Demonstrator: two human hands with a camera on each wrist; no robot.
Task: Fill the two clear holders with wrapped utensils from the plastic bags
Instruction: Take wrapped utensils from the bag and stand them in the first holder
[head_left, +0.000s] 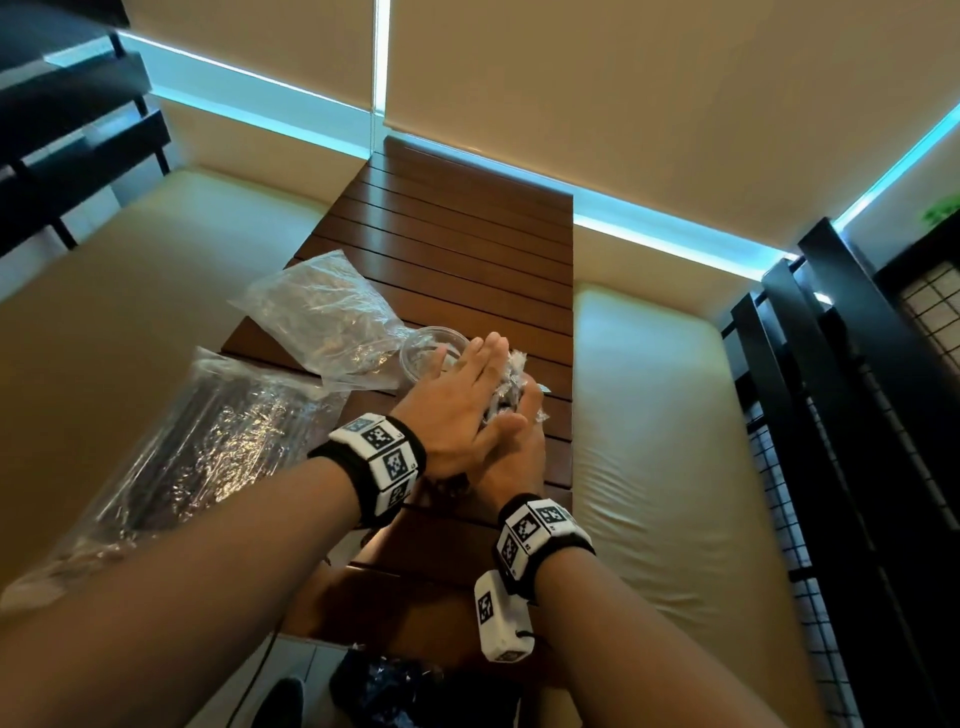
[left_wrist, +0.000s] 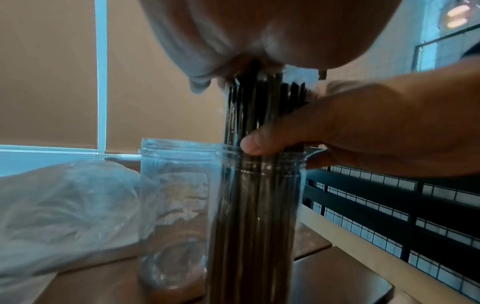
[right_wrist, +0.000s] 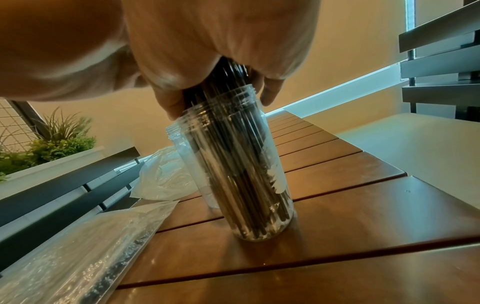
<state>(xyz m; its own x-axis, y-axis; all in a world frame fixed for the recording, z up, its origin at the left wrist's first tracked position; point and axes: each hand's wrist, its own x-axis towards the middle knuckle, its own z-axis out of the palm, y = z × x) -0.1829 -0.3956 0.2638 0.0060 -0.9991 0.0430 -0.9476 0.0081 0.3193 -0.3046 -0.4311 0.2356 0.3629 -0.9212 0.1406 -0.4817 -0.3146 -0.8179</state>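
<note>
Two clear holders stand side by side on the wooden table (head_left: 457, 249). The nearer holder (right_wrist: 241, 174) is packed with dark wrapped utensils (left_wrist: 259, 107) that stick up past its rim. My right hand (head_left: 519, 447) grips this bundle just above the rim, its thumb (left_wrist: 259, 144) curled round it. My left hand (head_left: 467, 395) lies flat on the utensil tops with straight fingers. The other holder (left_wrist: 176, 205) stands empty just to the left. A plastic bag (head_left: 208, 447) with dark utensils lies near left.
A second, crumpled plastic bag (head_left: 322, 317) lies behind the empty holder. Cream cushioned benches (head_left: 649, 415) flank the narrow slatted table on both sides. A black grid railing (head_left: 857, 415) runs along the right. A green plant (right_wrist: 57, 139) shows in the right wrist view.
</note>
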